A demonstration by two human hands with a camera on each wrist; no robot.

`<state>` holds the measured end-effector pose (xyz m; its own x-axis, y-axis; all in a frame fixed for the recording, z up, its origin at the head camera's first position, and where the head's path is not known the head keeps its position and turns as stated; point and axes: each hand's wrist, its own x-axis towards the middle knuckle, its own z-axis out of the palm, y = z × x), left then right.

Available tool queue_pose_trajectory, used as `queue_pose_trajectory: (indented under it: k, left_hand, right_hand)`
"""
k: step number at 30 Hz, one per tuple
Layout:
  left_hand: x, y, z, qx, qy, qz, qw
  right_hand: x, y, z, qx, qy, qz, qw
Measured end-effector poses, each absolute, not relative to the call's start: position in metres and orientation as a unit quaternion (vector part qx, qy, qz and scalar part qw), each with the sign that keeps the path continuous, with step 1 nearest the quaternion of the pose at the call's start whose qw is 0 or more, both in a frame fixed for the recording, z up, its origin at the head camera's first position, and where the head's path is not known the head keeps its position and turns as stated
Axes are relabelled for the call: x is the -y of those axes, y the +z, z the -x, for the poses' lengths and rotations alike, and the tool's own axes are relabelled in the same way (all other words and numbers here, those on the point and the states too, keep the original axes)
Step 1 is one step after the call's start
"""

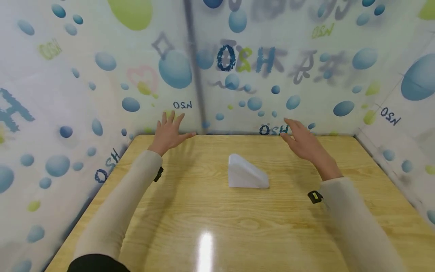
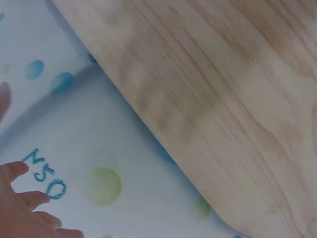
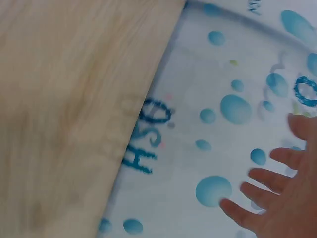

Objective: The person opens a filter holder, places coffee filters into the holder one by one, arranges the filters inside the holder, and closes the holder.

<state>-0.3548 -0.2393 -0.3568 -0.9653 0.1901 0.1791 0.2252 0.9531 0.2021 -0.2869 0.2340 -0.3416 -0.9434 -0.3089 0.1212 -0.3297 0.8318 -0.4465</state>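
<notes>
A white wedge-shaped block (image 1: pixel 245 173) sits on the wooden table (image 1: pixel 204 211), its tall side to the left and its slope falling to the right. To its left, my left hand (image 1: pixel 170 132) is held over the table's far part, fingers spread and holding nothing. On the other side my right hand (image 1: pixel 301 142) hovers with fingers extended, also holding nothing. Spread fingers of the left hand (image 2: pixel 29 208) show in the left wrist view, those of the right hand (image 3: pixel 282 183) in the right wrist view. Neither wrist view shows the block.
A white covering (image 1: pixel 217 94) with blue and green spots and lettering rises behind the table's far edge. Similar covered walls (image 1: pixel 57 132) stand along the left and right sides. A bright reflection lies on the near tabletop.
</notes>
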Motion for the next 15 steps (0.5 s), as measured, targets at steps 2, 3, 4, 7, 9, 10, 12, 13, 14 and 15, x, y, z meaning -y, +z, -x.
queue_pose_trajectory:
  k: [2, 3, 4, 7, 9, 10, 12, 13, 14, 15]
  left_hand:
    - [0.24, -0.357, 0.362, 0.987, -0.095, 0.1, 0.088]
    - [0.241, -0.357, 0.365, 0.987, -0.089, 0.097, 0.092]
    - [0.242, -0.358, 0.368, 0.988, -0.081, 0.094, 0.096]
    - [0.245, -0.358, 0.375, 0.988, -0.056, 0.082, 0.115]
    - [0.248, -0.354, 0.379, 0.989, -0.042, 0.077, 0.121]
    - [0.249, -0.351, 0.381, 0.989, -0.034, 0.077, 0.123]
    - [0.251, -0.345, 0.383, 0.989, -0.024, 0.08, 0.122]
    - [0.251, -0.34, 0.383, 0.989, -0.02, 0.083, 0.12]
    - [0.251, -0.336, 0.383, 0.989, -0.013, 0.084, 0.12]
    - [0.252, -0.333, 0.383, 0.989, -0.005, 0.084, 0.121]
  right_hand:
    - [-0.237, -0.334, 0.299, 0.966, 0.206, -0.155, 0.036]
    - [-0.238, -0.331, 0.305, 0.969, 0.193, -0.149, 0.041]
    - [-0.24, -0.33, 0.312, 0.972, 0.179, -0.144, 0.042]
    - [-0.244, -0.326, 0.33, 0.977, 0.159, -0.135, 0.032]
    - [-0.248, -0.326, 0.338, 0.979, 0.156, -0.127, 0.02]
    - [-0.252, -0.325, 0.341, 0.98, 0.154, -0.122, 0.015]
    - [-0.26, -0.325, 0.344, 0.983, 0.148, -0.111, 0.009]
    - [-0.264, -0.325, 0.345, 0.983, 0.145, -0.108, 0.009]
    - [-0.269, -0.326, 0.347, 0.985, 0.14, -0.104, 0.01]
    - [-0.273, -0.326, 0.348, 0.986, 0.134, -0.102, 0.014]
